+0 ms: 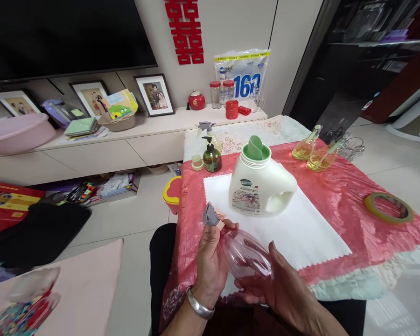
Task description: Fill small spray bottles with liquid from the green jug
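Aslant between fingers (210, 238), pink bottle (245, 254).

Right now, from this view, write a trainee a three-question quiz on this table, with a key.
1. True or false: the white jug stands on the white cloth.
2. Which hand is nearer the pink bottle's gray spray head?
A) right
B) left
C) both equally
3. Fill in: the tape roll lies on the ____ shiny table covering.

Key: 1. True. 2. B, the left hand. 3. Red.

Red pot (196, 101) beside framed photo (155, 96)
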Tool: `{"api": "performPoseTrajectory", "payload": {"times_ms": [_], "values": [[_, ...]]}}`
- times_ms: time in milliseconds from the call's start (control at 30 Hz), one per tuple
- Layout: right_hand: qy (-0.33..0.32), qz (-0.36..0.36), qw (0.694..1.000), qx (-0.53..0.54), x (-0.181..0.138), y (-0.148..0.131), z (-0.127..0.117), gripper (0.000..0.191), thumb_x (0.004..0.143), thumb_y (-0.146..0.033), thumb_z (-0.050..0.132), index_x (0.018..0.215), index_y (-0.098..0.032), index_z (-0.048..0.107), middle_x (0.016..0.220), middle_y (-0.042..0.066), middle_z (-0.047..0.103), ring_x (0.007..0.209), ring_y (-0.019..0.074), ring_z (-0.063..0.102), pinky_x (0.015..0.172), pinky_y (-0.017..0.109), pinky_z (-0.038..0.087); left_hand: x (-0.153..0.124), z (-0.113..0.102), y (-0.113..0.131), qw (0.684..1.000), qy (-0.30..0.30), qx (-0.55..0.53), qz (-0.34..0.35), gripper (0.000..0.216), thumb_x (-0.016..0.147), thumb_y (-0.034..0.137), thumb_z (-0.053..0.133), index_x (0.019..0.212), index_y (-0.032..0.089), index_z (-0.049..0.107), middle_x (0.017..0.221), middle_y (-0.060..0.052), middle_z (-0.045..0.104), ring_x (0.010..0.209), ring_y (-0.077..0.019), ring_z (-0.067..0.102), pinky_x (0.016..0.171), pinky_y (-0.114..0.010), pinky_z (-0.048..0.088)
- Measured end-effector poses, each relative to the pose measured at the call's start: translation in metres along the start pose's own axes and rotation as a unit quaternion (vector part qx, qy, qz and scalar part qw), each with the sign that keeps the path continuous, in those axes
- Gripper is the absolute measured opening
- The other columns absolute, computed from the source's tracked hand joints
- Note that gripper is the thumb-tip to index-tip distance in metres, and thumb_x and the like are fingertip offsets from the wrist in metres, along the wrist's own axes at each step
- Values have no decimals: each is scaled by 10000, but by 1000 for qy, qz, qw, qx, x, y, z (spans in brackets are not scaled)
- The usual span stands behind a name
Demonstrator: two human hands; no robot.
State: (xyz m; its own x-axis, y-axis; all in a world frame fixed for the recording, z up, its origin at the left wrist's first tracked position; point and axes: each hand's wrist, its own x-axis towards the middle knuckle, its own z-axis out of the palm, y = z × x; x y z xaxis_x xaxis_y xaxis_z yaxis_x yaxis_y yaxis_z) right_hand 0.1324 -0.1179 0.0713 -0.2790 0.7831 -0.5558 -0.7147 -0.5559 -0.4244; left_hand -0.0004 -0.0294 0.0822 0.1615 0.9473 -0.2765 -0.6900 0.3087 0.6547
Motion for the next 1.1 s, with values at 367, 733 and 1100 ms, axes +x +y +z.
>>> {"api": "performPoseTrajectory", "payload": {"times_ms": [367, 733, 1100], "values": [[106, -276, 906, -303, -17, 15, -2, 861, 764, -596, 747, 1493, -304, 394, 1411, 129, 452, 1169, 265, 547, 995, 437, 483, -2, 3, 2, 1000, -1, -13, -15, 322, 757, 422, 825, 943, 175, 736, 936, -66, 749, 961, -213, 704, 977, -363, 512], [11, -240, 932, -273, -12, 12, -6, 825, 826, -588, 681, 1510, -281, 338, 1422, 153, 442, 1155, 278, 574, 903, 412, 527, -6, 12, 8, 999, 19, 18, -33, 411, 801, 481, 772, 1050, 157, 736, 1065, -116, 756, 986, -238, 712, 956, -394, 537], [105, -488, 634, -591, -11, 21, -22, 846, 880, -439, 681, 1578, -264, 237, 1509, 130, 376, 1296, 310, 503, 1013, 387, 535, -7, 5, 17, 999, -13, 16, -43, 288, 649, 303, 909, 858, 163, 768, 931, -57, 757, 938, -237, 726, 991, -393, 511]]}}
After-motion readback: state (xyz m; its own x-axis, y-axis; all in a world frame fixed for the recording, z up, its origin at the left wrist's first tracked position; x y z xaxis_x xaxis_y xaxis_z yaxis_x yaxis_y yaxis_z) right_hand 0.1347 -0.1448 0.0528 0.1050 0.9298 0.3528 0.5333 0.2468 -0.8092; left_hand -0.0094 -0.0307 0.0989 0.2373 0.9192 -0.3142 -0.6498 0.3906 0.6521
